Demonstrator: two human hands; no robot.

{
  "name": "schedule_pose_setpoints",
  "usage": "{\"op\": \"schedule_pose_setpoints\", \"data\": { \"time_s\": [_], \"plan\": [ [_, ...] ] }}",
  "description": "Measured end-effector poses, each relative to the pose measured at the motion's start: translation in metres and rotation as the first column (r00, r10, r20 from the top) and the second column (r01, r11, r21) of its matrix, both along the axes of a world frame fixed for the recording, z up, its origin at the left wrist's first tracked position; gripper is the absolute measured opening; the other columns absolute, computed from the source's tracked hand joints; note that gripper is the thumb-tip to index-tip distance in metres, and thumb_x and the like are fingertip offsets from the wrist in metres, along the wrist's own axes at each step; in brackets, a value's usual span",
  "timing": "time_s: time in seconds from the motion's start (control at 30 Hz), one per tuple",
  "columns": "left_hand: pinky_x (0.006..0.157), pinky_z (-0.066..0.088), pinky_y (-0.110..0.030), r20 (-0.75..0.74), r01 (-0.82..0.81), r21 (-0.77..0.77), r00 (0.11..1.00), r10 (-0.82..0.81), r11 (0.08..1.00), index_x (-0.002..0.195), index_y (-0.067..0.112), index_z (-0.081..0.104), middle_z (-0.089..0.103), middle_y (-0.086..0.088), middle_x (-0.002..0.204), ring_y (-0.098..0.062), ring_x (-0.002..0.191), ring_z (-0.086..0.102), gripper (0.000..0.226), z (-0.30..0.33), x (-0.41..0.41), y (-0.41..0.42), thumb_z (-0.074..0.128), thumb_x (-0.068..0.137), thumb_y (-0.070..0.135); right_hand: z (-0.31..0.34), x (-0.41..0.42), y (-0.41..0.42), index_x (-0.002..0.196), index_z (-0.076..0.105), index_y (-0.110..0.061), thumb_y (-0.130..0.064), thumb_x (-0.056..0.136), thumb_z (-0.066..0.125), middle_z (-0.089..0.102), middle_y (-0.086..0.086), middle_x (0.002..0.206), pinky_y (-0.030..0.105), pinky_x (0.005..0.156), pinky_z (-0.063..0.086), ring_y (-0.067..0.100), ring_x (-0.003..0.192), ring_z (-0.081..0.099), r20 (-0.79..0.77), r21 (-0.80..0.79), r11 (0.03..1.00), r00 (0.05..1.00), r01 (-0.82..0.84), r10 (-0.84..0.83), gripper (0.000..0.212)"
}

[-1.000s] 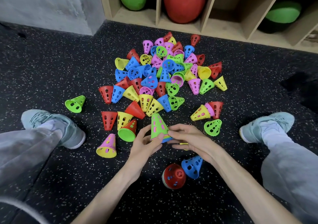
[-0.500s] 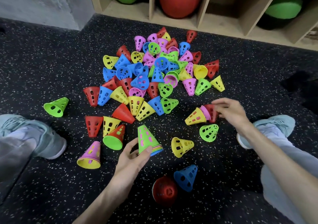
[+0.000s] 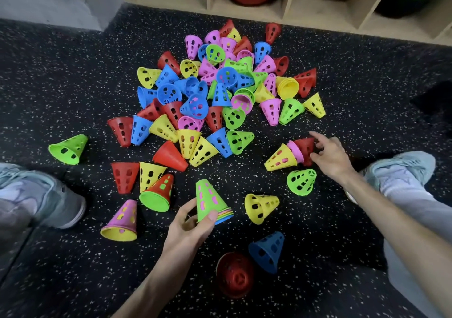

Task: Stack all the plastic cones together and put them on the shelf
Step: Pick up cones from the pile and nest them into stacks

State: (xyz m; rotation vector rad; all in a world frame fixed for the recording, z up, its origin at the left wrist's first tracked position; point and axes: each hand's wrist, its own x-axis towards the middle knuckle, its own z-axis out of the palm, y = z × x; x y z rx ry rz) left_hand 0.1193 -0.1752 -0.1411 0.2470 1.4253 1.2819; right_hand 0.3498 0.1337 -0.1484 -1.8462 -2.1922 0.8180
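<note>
Since half a second ago my right hand (image 3: 330, 155) has barely shifted: it stays out at about 3 o'clock from the stack, fingers spread and relaxed, fingertips just at the red cone (image 3: 305, 149) that lies nested with a pink cone (image 3: 296, 150) and a yellow cone (image 3: 281, 157), and it grips nothing. A second ago both my hands were together on the stack; now only my left hand (image 3: 188, 227) holds the stack of cones (image 3: 210, 201), thumb and fingers curled round its wide end. The stack's long axis runs near upright, narrow green tip toward 12 o'clock and slightly 11, coloured rims at the base toward 5. It sits low in the middle, just at 6 o'clock from the big pile of cones (image 3: 220, 90) on the speckled floor (image 3: 73, 85). The shelf (image 3: 288, 9) runs along 12 o'clock, well apart. I can read no writing on any cone.
</note>
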Motion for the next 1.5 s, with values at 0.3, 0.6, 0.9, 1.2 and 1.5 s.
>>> {"op": "schedule_pose_setpoints", "data": {
  "time_s": [0.3,0.6,0.9,1.2,1.5],
  "plan": [
    [0.107,0.045,-0.032,0.064,-0.029,-0.018,0.998,0.030,0.999,0.134,0.025,0.060,0.075,-0.007,0.119,-0.016,0.115,0.071,0.062,0.009,0.007,0.002,0.086,0.078,0.028,-0.004,-0.005,0.011,0.134,0.057,-0.027,-0.012,0.096,0.065,0.045,0.013,0.136,0.037,0.084,0.052,0.024,0.092,0.059,0.027,-0.060,0.998,1.000,0.017,-0.015,0.042],
    [0.099,0.054,-0.025,0.146,-0.138,0.076,0.981,0.126,0.988,0.136,0.017,0.056,0.077,-0.008,0.114,-0.014,0.110,0.073,0.061,0.028,0.007,0.005,0.076,0.079,0.018,0.034,0.006,-0.011,0.096,0.073,-0.025,-0.025,0.094,0.070,0.070,-0.001,0.099,0.034,0.084,0.047,0.020,0.093,0.061,-0.142,0.129,0.965,0.967,0.228,-0.209,0.004],
    [0.106,0.052,-0.029,0.247,-0.181,0.212,0.961,0.126,0.960,0.145,0.011,0.049,0.069,-0.011,0.133,-0.017,0.121,0.067,0.063,0.068,0.006,0.003,0.075,0.087,0.014,0.115,-0.025,-0.087,0.085,0.071,-0.031,-0.033,0.091,0.073,0.076,-0.011,0.093,0.047,0.094,0.057,0.013,0.093,0.072,-0.406,0.095,0.979,0.905,0.183,-0.129,0.007],
    [0.113,0.043,-0.032,0.181,-0.145,0.341,0.980,0.087,0.929,0.141,0.019,0.050,0.067,-0.003,0.136,-0.012,0.125,0.064,0.047,0.108,0.025,-0.006,0.065,0.098,0.010,0.157,-0.039,-0.215,0.089,0.071,-0.018,-0.025,0.094,0.071,0.078,-0.001,0.089,0.038,0.078,0.063,0.013,0.088,0.075,-0.539,-0.132,0.987,0.829,0.092,-0.150,0.008],
    [0.116,0.043,-0.044,-0.088,0.010,0.378,0.996,0.025,0.926,0.144,0.028,0.044,0.066,0.002,0.136,-0.015,0.129,0.061,0.075,0.118,0.044,-0.021,0.078,0.079,0.045,0.169,-0.049,-0.275,0.101,0.063,0.003,-0.019,0.097,0.067,0.074,0.018,0.100,0.036,0.075,0.063,0.030,0.094,0.074,-0.801,-0.355,0.935,0.517,-0.006,-0.301,0.023]
  ]
}}
